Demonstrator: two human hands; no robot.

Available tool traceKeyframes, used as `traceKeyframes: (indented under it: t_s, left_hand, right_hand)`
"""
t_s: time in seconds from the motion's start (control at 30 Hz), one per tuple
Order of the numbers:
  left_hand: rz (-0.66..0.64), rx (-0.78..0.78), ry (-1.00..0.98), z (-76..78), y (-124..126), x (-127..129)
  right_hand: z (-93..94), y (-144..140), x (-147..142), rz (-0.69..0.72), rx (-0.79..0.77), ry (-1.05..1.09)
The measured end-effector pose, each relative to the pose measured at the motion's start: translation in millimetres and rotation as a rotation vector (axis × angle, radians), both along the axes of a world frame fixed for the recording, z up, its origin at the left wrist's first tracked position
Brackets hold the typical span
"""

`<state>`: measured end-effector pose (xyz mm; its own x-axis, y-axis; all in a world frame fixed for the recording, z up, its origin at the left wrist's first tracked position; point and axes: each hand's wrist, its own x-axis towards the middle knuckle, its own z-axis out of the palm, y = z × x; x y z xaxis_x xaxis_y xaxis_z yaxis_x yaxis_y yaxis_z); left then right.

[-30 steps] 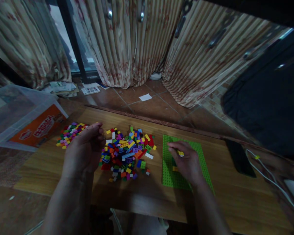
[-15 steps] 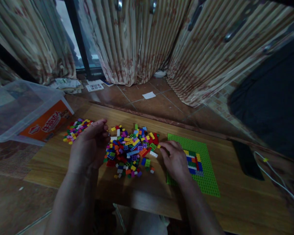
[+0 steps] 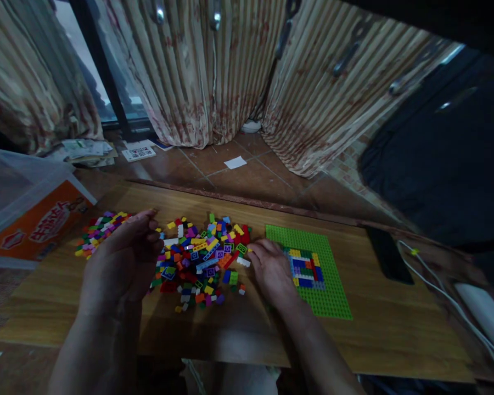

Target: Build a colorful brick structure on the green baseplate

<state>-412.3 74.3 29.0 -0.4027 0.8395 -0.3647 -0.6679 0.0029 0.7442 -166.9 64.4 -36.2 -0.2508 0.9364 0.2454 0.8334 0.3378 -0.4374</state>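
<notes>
Right hand (image 3: 271,269): fingers curled, grip unclear, tips at brick pile (image 3: 201,255). Left hand (image 3: 121,263): fingertips together, contents unclear. Green baseplate (image 3: 329,291) beside right hand.

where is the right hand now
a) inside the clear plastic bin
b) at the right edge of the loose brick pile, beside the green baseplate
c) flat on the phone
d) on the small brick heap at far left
b: the right hand rests between the brick pile and the green baseplate.

Right hand (image 3: 271,269) seemingly touches brick pile (image 3: 201,258) beside baseplate (image 3: 329,291).
</notes>
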Motion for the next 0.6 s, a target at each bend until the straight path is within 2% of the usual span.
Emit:
traceKeyframes:
  t_s: [0.13,0.27,0.4,0.6]
  left_hand:
    - [-0.012,0.018,0.010,-0.3,1,0]
    - [-0.007,0.005,0.004,-0.2,1,1]
    - [0.007,0.002,0.008,-0.1,1,2]
    - [0.005,0.008,-0.008,-0.1,1,3]
  right_hand:
    - [11.5,-10,9,0.015,-0.022,0.197]
    - [21.8,-16,45,-0.109,0.030,0.250]
    - [21.9,-16,79,-0.222,0.027,0.207]
    - [11.4,-17,94,-0.207,0.003,0.083]
